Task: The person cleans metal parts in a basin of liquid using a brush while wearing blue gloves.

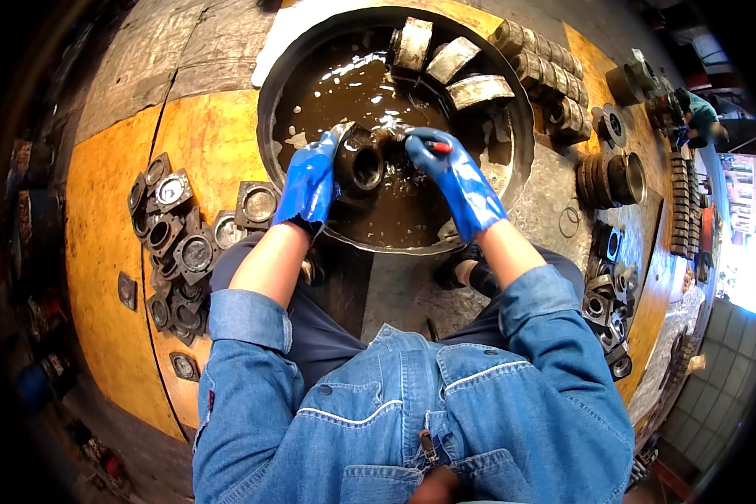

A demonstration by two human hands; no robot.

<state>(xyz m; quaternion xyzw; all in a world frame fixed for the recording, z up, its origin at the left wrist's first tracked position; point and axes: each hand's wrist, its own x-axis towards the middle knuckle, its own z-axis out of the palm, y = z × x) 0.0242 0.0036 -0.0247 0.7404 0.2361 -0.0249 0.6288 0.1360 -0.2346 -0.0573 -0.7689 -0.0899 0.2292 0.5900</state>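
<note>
While yellow boards spread over the floor on the left, a wide round basin of dark brown liquid lies before the person, with a heap of square-flanged metal parts to its left and three pale curved blocks at its far right side. The blue-gloved left hand grips a dark hollow metal part over the basin's middle, while the right hand, gloved alike, closes round a small red-marked tool, its working end blurred beside the part.
</note>
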